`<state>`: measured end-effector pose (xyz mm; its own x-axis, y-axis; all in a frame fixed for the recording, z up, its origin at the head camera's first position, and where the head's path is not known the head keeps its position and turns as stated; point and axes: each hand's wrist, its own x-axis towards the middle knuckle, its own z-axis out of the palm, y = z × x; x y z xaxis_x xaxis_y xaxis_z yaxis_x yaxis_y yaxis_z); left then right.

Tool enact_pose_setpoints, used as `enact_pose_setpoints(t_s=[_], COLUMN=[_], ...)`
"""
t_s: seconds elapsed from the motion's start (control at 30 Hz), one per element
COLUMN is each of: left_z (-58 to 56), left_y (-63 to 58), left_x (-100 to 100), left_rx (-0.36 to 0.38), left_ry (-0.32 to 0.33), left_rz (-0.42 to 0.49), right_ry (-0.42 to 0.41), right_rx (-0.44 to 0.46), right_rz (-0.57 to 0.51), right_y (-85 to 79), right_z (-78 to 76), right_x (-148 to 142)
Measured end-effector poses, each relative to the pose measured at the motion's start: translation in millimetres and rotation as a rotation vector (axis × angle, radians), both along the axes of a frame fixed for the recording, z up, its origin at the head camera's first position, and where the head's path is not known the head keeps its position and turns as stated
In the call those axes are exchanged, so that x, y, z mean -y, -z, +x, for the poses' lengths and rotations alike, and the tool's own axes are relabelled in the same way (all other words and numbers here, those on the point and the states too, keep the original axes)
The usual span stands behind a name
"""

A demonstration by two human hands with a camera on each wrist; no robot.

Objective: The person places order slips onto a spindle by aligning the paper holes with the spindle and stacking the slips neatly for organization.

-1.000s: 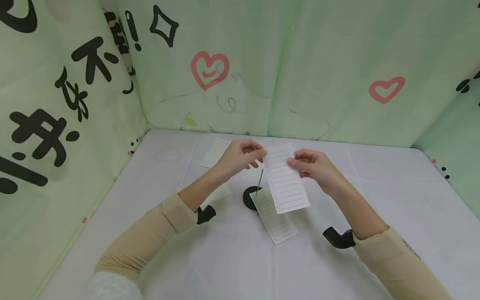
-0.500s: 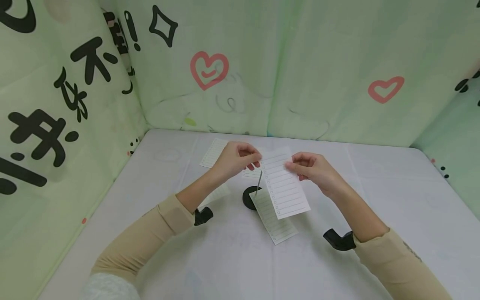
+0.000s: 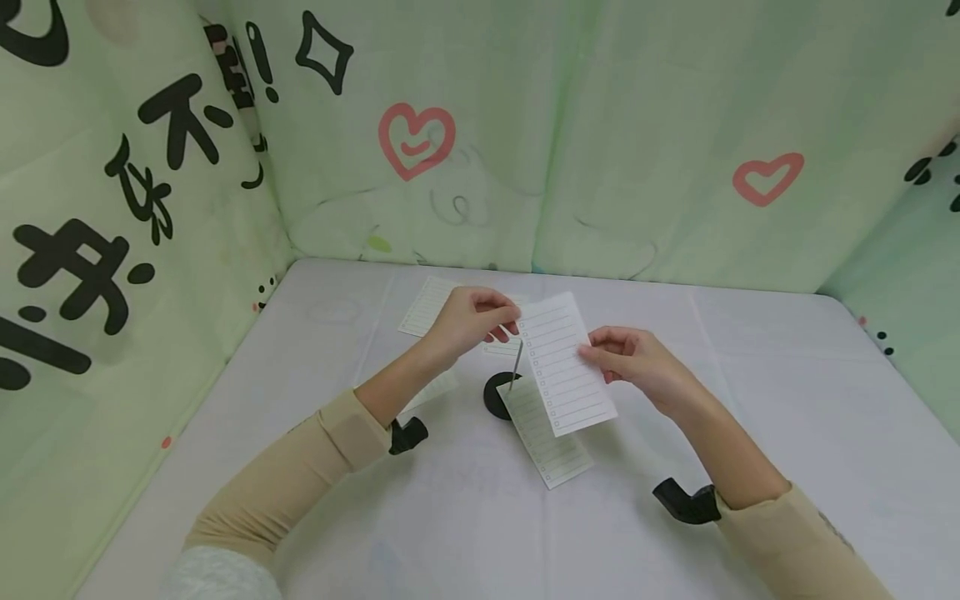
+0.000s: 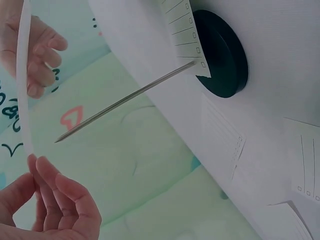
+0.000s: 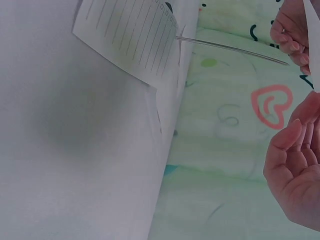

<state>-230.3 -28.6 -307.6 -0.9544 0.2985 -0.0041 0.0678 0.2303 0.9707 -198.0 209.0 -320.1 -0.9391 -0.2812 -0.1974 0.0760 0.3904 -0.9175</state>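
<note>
Green curtains (image 3: 645,125) bound the white table (image 3: 787,375) at left, rear and right. Left hand (image 3: 472,321) pinches the held sheet (image 3: 566,367) by its upper left edge. Upright spike (image 4: 125,102), on black base (image 4: 227,55), pierces the lower sheet (image 3: 542,440); a gap separates tip and held sheet. Right hand (image 3: 633,358) pinches its right edge.

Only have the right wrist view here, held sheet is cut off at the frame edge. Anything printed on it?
Observer: Yes. In the head view the held sheet shows ruled lines, with a column of small checkboxes down its left side.

Operator: Where does the left hand have it?

Observer: Near the upper left corner as the head view sees it.

Operator: And the metal spike, what does it stand on? Base is barely in my frame.

Observer: A round black base; the left wrist view shows its disc shape, partly covered by a lined sheet.
</note>
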Motion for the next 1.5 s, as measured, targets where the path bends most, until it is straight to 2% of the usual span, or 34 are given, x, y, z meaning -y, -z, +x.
enact_pose_setpoints(t_s=[0.27, 0.53, 0.87, 1.1, 1.5], left_z=[-1.7, -2.2, -0.9, 0.7, -0.2], left_y=[2.5, 6.3, 13.2, 20.1, 26.5], left_x=[0.7, 0.3, 1.7, 2.6, 1.8], left_rx=[0.077, 0.153, 0.183, 0.207, 0.209], left_ry=[-0.025, -0.046, -0.039, -0.023, -0.032], left_rz=[0.025, 0.04, 0.041, 0.027, 0.045], right_ry=[0.001, -0.006, -0.048, -0.07, -0.047], right_rx=[0.039, 0.059, 0.091, 0.114, 0.144], right_rz=[-0.001, -0.049, -0.135, -0.123, -0.135], right_y=[8.3, 18.1, 24.8, 29.7, 36.1], right_z=[14.4, 17.7, 16.4, 16.6, 14.8], right_x=[-9.7, -14.0, -15.7, -15.3, -15.6])
